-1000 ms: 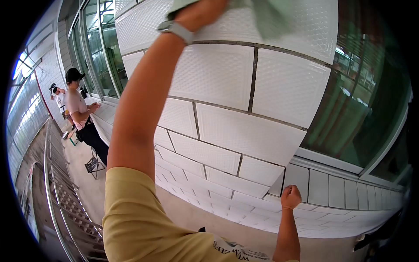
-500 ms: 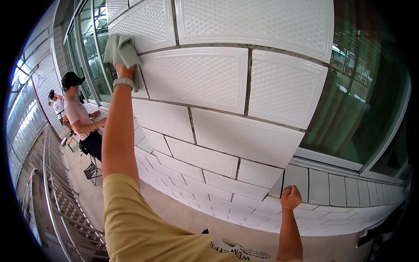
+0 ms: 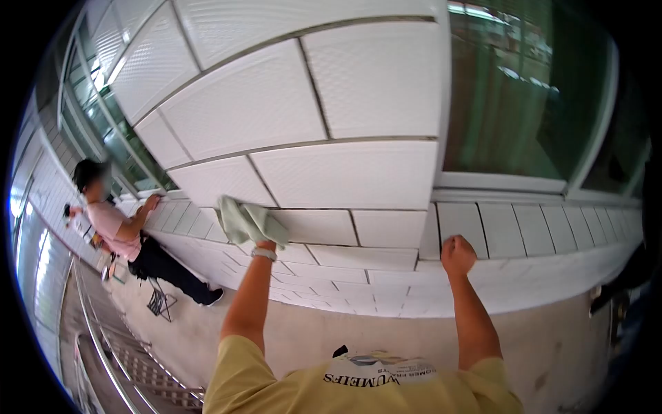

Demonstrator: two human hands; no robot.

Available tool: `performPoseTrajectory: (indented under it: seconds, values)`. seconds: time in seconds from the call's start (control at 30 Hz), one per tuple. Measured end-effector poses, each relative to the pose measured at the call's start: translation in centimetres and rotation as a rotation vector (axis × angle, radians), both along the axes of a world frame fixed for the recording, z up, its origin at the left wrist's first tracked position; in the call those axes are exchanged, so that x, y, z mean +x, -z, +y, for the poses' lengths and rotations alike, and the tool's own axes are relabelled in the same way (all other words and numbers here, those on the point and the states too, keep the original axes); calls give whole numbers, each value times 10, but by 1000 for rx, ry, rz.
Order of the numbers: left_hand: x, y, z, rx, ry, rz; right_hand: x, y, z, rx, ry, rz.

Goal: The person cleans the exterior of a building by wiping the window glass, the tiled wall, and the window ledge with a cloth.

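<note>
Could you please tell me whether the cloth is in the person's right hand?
No, the pale green cloth is at the left hand, while the right hand is curled beside the tiled ledge.

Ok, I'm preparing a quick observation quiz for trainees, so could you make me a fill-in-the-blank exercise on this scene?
1. The pale green cloth is held in the person's ____ hand.
2. The right hand is closed into a ____.
3. The wall tiles are ____ in colour.
4. The nearer co-worker wears a ____ shirt.

Missing words: left; fist; white; pink.
</note>
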State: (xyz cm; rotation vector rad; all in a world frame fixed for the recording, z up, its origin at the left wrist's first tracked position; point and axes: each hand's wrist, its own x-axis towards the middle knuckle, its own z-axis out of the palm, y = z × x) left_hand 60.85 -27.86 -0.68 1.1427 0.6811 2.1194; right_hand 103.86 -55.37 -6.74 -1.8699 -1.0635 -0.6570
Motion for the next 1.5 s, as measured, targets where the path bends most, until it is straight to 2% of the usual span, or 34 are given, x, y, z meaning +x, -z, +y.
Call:
performPoseTrajectory:
  seconds: [0.03, 0.07, 0.1, 0.17, 0.2, 0.27, 0.3, 0.33, 0.37, 0.43, 0.47, 0.5, 0.57, 0.6, 0.63, 0.67, 0.7, 0.77, 0.8, 0.87, 0.9, 0.97, 1.0, 1.03, 1.1, 1.17, 1.2, 1.37, 1.43, 1.5]
  values:
    - [-2, 42, 10, -25, -7, 118, 1, 0, 0, -19, 11, 8]
    - [14, 55, -16, -55, -192, 396, 2, 3, 0, -28, 3, 4]
    - [37, 61, -48, -70, -378, 675, 4, 4, -1, -34, -7, 1]
    - [69, 49, -106, 177, -598, 919, 3, -1, -2, -29, -20, 31]
    - [85, 48, -133, -170, -193, 553, 4, 0, -2, -35, -15, 38]
    - [95, 47, -149, -167, -154, 655, 3, -6, -6, -49, 17, 62]
    - [99, 46, -157, -162, -138, 742, 0, -12, -10, -24, -44, 200]
    - [106, 14, -181, -396, 344, 350, -5, -14, -16, 6, -105, 337]
    - [116, 14, -196, -405, 369, 371, -15, -7, -24, 1, -76, 354]
    - [135, 22, -224, 482, -208, 1063, -38, 19, -38, 149, -246, 526]
    - [140, 22, -234, 482, -185, 1071, -53, 38, -48, 118, -453, 741]
    - [144, 23, -243, 526, 22, 1231, -71, 55, -61, 88, -665, 958]
    - [151, 20, -260, 604, 456, 1530, -98, 49, -91, -275, -847, 1438]
    - [160, 16, -266, 603, 474, 1542, -113, 64, -103, -81, -946, 1646]
    - [174, 10, -273, 653, 694, 1585, -125, 77, -113, 130, -1039, 1842]
    - [183, 10, -279, 697, 918, 1615, -129, 79, -119, 164, -1028, 1948]
    - [184, 16, -286, 692, 932, 1622, -128, 81, -127, 172, -1020, 1962]
    - [186, 28, -298, 286, 1188, 1600, -116, 70, -150, 203, -996, 2197]
    - [187, 29, -301, 276, 1203, 1604, -113, 63, -161, 283, -1029, 2250]
    - [194, 20, -306, 323, 1145, 1766, -103, 55, -180, 273, -982, 2341]
    - [198, 14, -308, 313, 1153, 1763, -96, 53, -186, 252, -951, 2415]
    - [200, 2, -308, 181, 1058, 2321, -90, 46, -196, 259, -940, 2383]
    - [195, 0, -307, 205, 1007, 2214, -85, 41, -199, 250, -951, 2311]
    - [191, -2, -302, 189, 1004, 2217, -82, 37, -200, 241, -962, 2242]
    - [188, -6, -289, 575, 753, 1759, -71, 42, -199, 262, -1011, 2268]
    - [190, -36, -289, 516, 514, 1567, -64, 38, -195, 274, -929, 2178]
    - [188, -44, -285, 546, 378, 1508, -61, 29, -192, 259, -845, 2153]
    - [182, -75, -257, 644, -92, 1284, -41, 1, -161, 265, -911, 2024]
    - [182, -84, -245, 700, -195, 1237, -37, -17, -144, 298, -1004, 1911]
    - [181, -89, -229, 729, -301, 1204, -40, -46, -125, 343, -991, 1860]
